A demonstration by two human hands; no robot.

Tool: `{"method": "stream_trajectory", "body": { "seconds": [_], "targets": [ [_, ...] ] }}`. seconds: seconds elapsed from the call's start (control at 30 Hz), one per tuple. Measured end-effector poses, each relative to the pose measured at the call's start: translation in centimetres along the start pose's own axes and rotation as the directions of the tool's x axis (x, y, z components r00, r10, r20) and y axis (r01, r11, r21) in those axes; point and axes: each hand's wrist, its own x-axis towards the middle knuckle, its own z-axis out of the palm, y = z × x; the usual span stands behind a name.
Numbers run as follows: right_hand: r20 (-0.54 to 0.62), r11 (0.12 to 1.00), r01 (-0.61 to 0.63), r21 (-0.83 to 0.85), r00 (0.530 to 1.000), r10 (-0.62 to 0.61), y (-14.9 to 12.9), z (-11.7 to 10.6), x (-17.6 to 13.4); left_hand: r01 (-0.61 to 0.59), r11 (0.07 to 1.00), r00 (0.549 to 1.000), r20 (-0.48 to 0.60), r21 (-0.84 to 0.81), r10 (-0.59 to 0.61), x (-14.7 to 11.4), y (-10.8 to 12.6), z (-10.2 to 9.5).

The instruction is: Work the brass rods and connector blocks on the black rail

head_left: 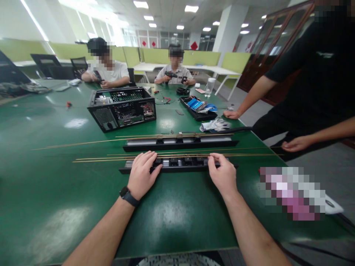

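Across the near black metal rail point(177, 169), which has a silver inner face and dark blocks along it, lie several thin brass-coloured rods point(97, 160). My left hand point(142, 173) rests over the left part of this rail, fingers stretched flat over the rods and thumb apart. At the right part, my right hand point(223, 173) has its thumb and forefinger pinched at a rod; the contact is partly hidden by the fingers. Just beyond lies a second black rail point(180, 145) with more thin rods point(83, 142) along it.
An opened black computer case point(124, 111) stands behind the rails. A black tray point(199, 109), white gloves point(215, 125) and a clear bottle point(210, 87) are back right. A standing person's hand point(296, 143) is by the rod ends. Two seated people work across the green table point(166, 214).
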Motion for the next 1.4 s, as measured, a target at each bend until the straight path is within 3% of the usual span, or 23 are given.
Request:
{"method": "stream_trajectory", "body": {
  "seconds": [0.4, 0.6, 1.07, 1.4],
  "targets": [
    [-0.004, 1.0, 0.003, 0.002, 1.0, -0.003, 0.07, 0.12, -0.08, -0.017, 1.0, 1.0, -0.006, 0.005, 0.017, -0.15, -0.4, 0.19],
    [0.018, 0.997, 0.08, 0.015, 0.997, -0.08, 0.02, 0.23, -0.14, -0.017, 1.0, 1.0, -0.007, 0.008, 0.017, -0.13, -0.35, 0.17],
    [-0.039, 0.999, -0.016, -0.044, 0.999, 0.014, 0.29, -0.02, 0.08, -0.018, 1.0, 1.0, -0.007, 0.026, 0.018, -0.03, -0.01, -0.06],
    [-0.035, 1.0, 0.008, -0.011, 0.999, -0.009, 0.04, -0.04, 0.0, -0.015, 1.0, 1.0, 0.005, 0.022, 0.015, -0.05, -0.12, 0.02]
  ]
}}
